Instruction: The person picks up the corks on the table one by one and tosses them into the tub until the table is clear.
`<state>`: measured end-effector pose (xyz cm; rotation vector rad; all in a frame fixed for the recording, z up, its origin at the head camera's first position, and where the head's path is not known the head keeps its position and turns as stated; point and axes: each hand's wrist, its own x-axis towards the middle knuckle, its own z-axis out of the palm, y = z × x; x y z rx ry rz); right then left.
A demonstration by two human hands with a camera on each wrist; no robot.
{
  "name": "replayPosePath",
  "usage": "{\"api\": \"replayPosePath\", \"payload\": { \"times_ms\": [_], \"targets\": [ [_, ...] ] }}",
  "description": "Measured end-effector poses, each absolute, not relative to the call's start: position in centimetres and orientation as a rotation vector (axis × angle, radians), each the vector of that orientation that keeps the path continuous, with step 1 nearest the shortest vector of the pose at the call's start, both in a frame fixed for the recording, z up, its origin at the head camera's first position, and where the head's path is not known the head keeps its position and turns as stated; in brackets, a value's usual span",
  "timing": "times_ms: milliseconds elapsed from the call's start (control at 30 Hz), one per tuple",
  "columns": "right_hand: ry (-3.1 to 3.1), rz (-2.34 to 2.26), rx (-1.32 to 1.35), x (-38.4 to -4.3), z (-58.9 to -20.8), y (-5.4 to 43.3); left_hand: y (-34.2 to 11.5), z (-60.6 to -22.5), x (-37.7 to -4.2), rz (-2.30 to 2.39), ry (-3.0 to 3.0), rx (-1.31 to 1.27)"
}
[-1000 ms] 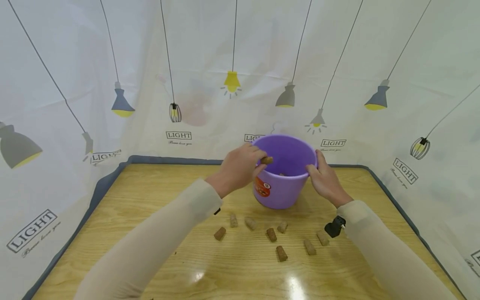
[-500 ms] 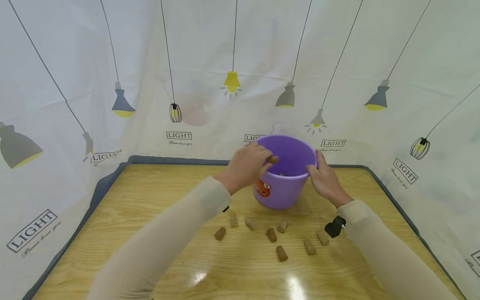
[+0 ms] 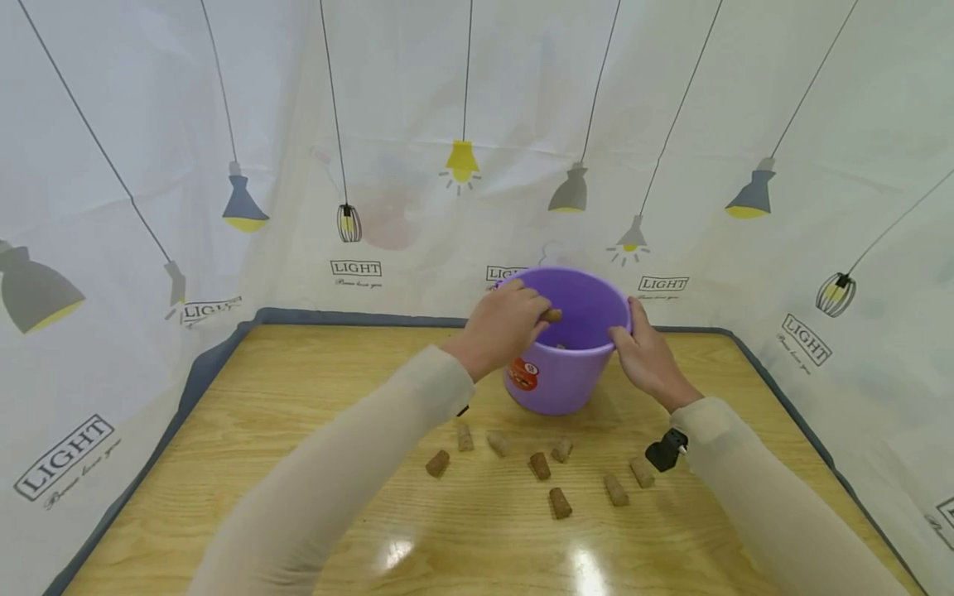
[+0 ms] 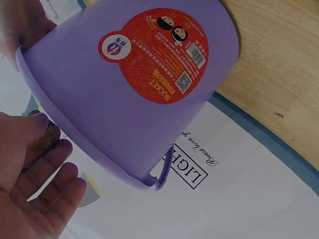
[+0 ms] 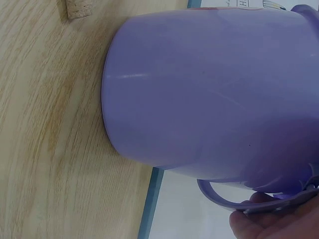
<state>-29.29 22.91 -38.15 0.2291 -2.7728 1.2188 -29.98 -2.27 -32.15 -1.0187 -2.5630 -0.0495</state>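
Observation:
A purple bucket (image 3: 562, 377) with a red label stands on the table, its mouth up. My left hand (image 3: 505, 325) is over the bucket's left rim and pinches a brown cork (image 3: 551, 315) between thumb and fingers. In the left wrist view that cork (image 4: 49, 137) shows beside the rim. My right hand (image 3: 647, 356) grips the bucket's right rim, thumb on the near side. The right wrist view shows the fingers (image 5: 246, 226) against the purple handle (image 5: 219, 199). Part of another cork (image 3: 561, 347) shows inside the bucket; its floor is mostly hidden.
Several loose corks lie on the wooden table (image 3: 298, 414) before the bucket, among them a dark cork (image 3: 561, 503) nearest me and a pale cork (image 3: 642, 472) by my right wrist. A white cloth (image 3: 417, 232) printed with lamps hangs behind and at both sides.
My left hand, with the cork, has moved a little to the right, over the bucket's mouth. The right hand, the bucket and the loose corks have stayed put.

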Motion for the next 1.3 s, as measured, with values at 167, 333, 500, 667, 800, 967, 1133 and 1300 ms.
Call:
{"api": "replayPosePath", "payload": {
  "times_ms": [167,333,500,667,800,967,1133,1300],
  "targets": [
    [-2.770,1.219,0.225,-29.3,-38.2,23.0,-1.6,-32.0,-30.0,-0.012,-2.581,-1.007],
    [-2.763,1.224,0.232,-29.3,-38.2,23.0,-1.3,-32.0,-30.1,0.007,-2.603,-0.987],
    [-2.767,1.227,0.238,-29.4,-38.2,22.9,-1.4,-32.1,-30.1,-0.027,-2.610,-0.984],
    [-2.761,1.229,0.241,-29.4,-38.2,22.8,-1.8,-32.2,-30.0,-0.077,-2.604,-1.001],
    [-2.763,1.224,0.232,-29.3,-38.2,22.9,-2.2,-32.3,-30.0,-0.094,-2.595,-1.008],
    [-2.756,1.228,0.235,-29.3,-38.2,22.9,-2.7,-32.4,-29.9,-0.116,-2.562,-1.015],
    [-2.754,1.223,0.233,-29.3,-38.2,22.9,-3.2,-32.4,-29.7,-0.153,-2.553,-1.017],
    [-2.755,1.218,0.229,-29.3,-38.2,22.8,-3.6,-32.5,-29.5,-0.173,-2.550,-1.017]
  ]
}}
